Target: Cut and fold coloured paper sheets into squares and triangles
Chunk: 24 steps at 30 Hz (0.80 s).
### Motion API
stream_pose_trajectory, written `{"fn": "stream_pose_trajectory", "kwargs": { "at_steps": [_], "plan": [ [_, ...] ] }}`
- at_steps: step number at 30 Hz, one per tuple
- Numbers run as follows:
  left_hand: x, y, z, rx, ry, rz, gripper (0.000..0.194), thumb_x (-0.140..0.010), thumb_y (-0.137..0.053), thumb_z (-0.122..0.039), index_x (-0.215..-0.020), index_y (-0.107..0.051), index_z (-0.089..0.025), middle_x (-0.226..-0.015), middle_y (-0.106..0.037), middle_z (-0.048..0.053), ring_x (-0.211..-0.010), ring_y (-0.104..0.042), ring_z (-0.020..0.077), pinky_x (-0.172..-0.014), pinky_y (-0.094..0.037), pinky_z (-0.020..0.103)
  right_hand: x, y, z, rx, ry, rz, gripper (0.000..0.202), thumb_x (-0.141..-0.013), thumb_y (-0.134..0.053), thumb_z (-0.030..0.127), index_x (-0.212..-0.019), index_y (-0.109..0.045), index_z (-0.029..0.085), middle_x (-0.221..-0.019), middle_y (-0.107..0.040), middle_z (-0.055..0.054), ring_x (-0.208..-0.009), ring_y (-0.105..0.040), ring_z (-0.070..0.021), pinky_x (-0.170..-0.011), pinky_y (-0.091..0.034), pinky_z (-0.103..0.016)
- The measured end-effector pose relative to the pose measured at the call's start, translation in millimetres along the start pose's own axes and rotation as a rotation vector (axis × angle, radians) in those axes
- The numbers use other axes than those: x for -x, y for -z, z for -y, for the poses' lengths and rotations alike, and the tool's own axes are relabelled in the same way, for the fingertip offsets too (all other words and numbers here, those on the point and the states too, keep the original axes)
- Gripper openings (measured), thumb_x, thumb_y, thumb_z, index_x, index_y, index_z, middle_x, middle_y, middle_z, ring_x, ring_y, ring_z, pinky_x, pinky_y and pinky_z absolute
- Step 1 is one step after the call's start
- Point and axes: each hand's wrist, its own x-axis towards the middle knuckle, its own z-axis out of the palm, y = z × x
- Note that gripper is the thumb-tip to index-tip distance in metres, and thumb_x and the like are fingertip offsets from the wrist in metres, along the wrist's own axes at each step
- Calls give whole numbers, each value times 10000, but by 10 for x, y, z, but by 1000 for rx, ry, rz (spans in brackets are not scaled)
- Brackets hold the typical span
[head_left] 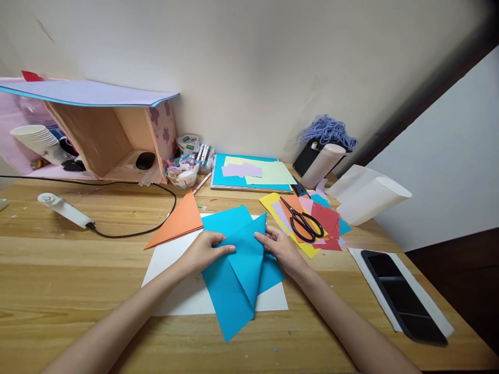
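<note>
Between my two hands is a sheet of blue paper (244,259), partly folded over on itself with one corner pointing up. My left hand (206,252) grips its left side, thumb lying on top of the fold. On the opposite edge, my right hand (283,246) pinches the paper between thumb and fingers. More blue paper shows behind and under the fold; whether it is the same sheet I cannot tell. Beneath lies a white sheet (171,291) on the wooden table. A folded orange paper triangle (177,221) rests at its upper left corner.
Black-handled scissors (306,223) lie on coloured paper scraps (331,223) to the right. A phone (403,296) sits farther right. Stacked paper (218,174), a tub of scraps (183,176) and a box shelf (117,135) stand behind. A white corded device (64,210) lies left.
</note>
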Motion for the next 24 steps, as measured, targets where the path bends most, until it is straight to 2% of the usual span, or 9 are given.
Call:
{"fn": "stream_pose_trajectory", "kwargs": {
  "at_steps": [3,11,18,24],
  "plan": [
    [-4,-9,7,-9,4,-4,477,-708,-502,-538,-499,-281,-171,-537,-224,-57,-521,-243,83,-476,-179,228,-12,15,-29,2,-4,4,338,-703,-629,404,-942,-580,169,-909,-655,-52,-766,-608,-176,-668,-484,-294],
    [0,-11,22,-8,19,18,482,-720,-469,-560,-504,-277,-175,-533,-224,-54,-511,-244,85,-474,-171,233,0,8,-49,10,-36,-24,334,-687,-634,429,-886,-583,165,-827,-651,-41,-725,-601,-179,-663,-483,-303],
    [4,-6,22,-14,20,60,486,-734,-451,-567,-514,-262,-177,-533,-218,-56,-506,-240,85,-477,-177,232,-26,78,8,-10,13,-80,276,-681,-634,442,-669,-555,177,-638,-566,21,-612,-547,-132,-593,-446,-257],
    [21,-3,6,-29,13,73,471,-741,-464,-543,-515,-279,-173,-539,-245,-55,-514,-245,84,-480,-180,231,-30,105,-16,-23,23,-77,245,-677,-656,395,-675,-538,181,-628,-570,31,-598,-550,-122,-589,-442,-245]
  ]
}}
